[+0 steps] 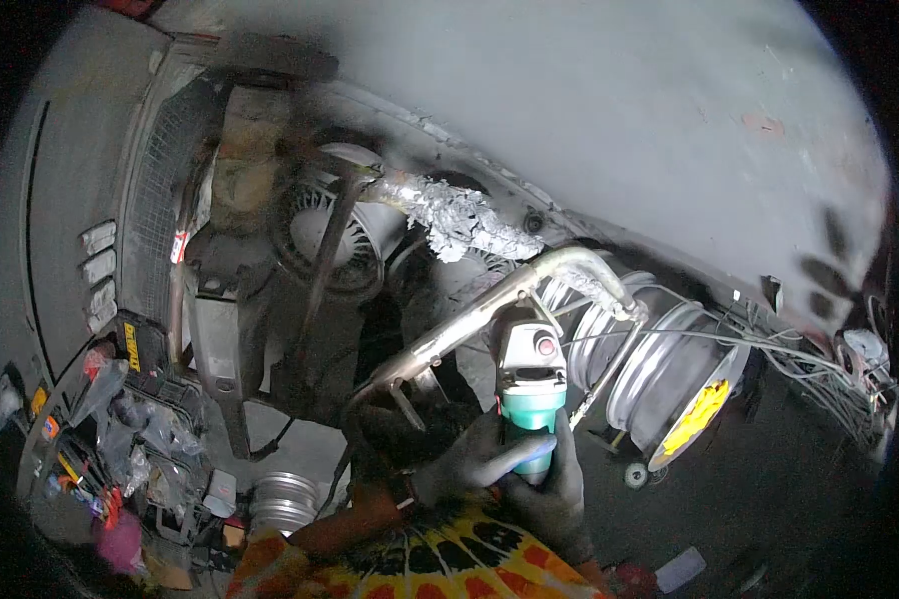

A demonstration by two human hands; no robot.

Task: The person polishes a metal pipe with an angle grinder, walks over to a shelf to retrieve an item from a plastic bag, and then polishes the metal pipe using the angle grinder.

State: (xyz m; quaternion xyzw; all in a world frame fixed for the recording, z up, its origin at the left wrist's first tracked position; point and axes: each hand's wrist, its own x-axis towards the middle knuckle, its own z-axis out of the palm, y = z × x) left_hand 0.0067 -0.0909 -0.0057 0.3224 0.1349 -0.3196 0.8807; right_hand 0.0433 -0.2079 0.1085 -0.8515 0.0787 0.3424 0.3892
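Observation:
A teal and silver power tool (531, 384) is held upright close to the body, its metal head pointing away. My left hand (484, 457), in a grey glove, wraps the teal body from the left, with a blue patch on a finger. My right hand (559, 484), also gloved, holds the same body from the right and below. Just beyond the tool is a bent metal tube frame (469, 317) with short brackets. Flaky silvery material (469, 220) covers a pipe behind it.
Wheel rims (659, 374) stand to the right, one with a yellow patch. Cables (799, 349) run along the wall. At left lie a yellow-labelled case (142, 349), plastic bags (150, 424) and a small rim (284, 499). A spoked wheel (330, 235) is farther back.

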